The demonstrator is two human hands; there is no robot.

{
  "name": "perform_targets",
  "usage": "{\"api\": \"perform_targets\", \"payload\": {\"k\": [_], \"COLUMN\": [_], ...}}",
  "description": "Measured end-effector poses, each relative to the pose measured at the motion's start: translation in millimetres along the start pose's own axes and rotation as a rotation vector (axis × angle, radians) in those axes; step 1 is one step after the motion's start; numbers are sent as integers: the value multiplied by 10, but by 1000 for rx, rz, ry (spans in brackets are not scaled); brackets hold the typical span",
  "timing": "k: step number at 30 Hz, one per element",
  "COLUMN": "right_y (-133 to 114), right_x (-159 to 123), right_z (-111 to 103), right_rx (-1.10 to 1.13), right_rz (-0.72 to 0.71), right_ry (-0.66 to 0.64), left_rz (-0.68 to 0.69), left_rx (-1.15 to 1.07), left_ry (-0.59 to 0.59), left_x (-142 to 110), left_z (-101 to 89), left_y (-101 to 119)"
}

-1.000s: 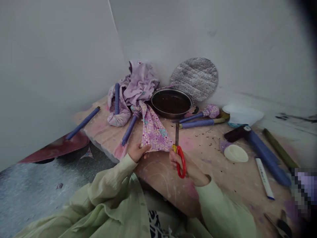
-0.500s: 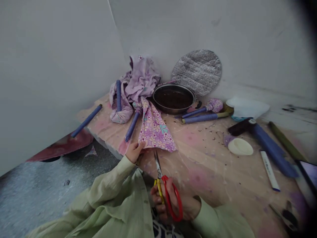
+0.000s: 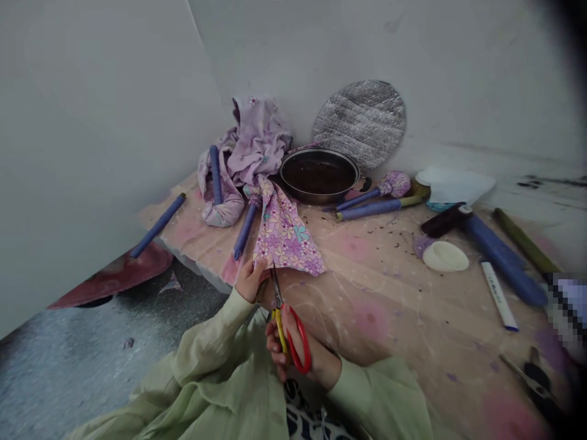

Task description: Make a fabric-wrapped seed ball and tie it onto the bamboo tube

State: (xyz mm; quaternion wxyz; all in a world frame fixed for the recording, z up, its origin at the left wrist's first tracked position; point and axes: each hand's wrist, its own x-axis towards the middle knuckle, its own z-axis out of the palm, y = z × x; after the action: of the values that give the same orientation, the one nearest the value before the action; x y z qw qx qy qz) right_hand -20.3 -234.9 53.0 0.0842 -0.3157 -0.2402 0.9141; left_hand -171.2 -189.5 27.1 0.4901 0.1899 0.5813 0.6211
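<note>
My left hand pinches the lower left corner of a pink and purple floral cloth at the table's near edge. In my right hand are scissors with one red and one yellow handle, blades pointing away from me. Their tips reach the cloth's lower edge, just right of my left fingers. Beside the cloth lies a blue-wrapped stick with its top end bound in floral fabric. Whether the blades have cut in cannot be made out.
Behind the cloth are crumpled lilac fabric and a dark pan. A silver round mat leans on the wall. On the right lie a white cup, a marker and wrapped sticks. Another blue stick overhangs the left edge.
The scissors have moved up and left, so their tips now meet the cloth's lower edge. My left hand keeps its hold on the corner. The view has shifted slightly.
</note>
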Motion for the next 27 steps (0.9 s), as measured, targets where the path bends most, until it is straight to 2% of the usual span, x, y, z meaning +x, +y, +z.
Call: {"api": "perform_targets", "payload": {"k": [6,11,15,22,27], "right_y": [-40,-35,-15,53,119], "right_x": [148,252,292,348,398], "right_z": [121,158,184,160,126], "right_rx": [52,89,81,22,2], "right_rz": [-14,-42,-86,-137,-120], "right_ry": [52,44,108,144,162], "left_rz": [-1,-13,-27,-30,-45], "left_rx": [-20,-56,-90,-125,-130], "left_ry": [-7,-14,-33,-29,-28], "left_x": [-36,-45,-51,-63,-54], "left_z": [35,63,78,99,101], "left_y": [30,58,55,46,46]}}
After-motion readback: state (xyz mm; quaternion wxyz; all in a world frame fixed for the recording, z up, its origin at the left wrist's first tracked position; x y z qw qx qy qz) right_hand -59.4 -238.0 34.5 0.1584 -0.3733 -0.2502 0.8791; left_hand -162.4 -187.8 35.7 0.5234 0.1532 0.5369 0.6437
